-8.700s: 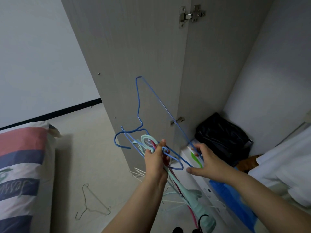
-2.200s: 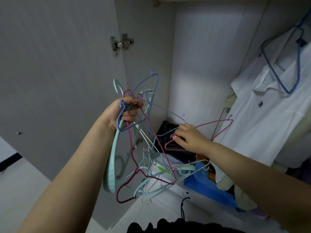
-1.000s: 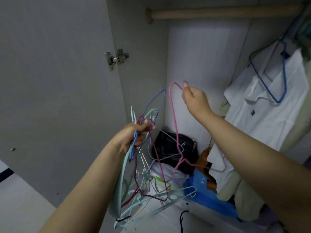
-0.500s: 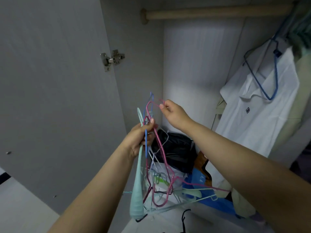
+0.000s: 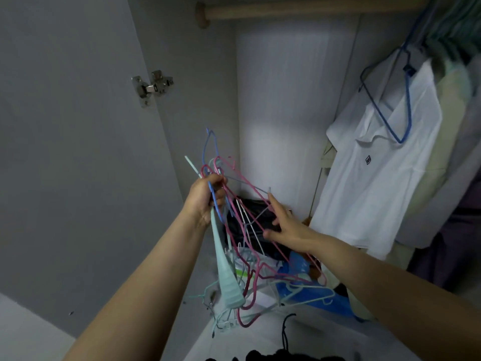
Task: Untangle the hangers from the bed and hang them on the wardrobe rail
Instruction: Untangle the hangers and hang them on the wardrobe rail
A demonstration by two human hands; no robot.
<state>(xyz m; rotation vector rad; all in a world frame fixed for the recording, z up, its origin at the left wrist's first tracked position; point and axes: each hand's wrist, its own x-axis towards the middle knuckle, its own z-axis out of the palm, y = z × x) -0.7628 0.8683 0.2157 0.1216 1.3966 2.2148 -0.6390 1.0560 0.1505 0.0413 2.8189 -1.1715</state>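
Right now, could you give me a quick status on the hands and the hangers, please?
Left hand grips hanger bundle by the hooks. Right hand open, fingers among the wires. Rail above, bare at the left end; bundle tangled.

Pale grey wardrobe door [image 5: 73,152] stands open (metal hinge [image 5: 152,87] showing); white back panel [image 5: 294,113] dimly lit.

The hangers [image 5: 235,246] look like thin coated wire, pink and blue, with one broad matt pale-green plastic hanger [image 5: 226,277]. The rail [image 5: 299,12] looks like smooth pale wood. The hinge [image 5: 152,87] is shiny metal. The shirt [image 5: 372,183] is white cloth.
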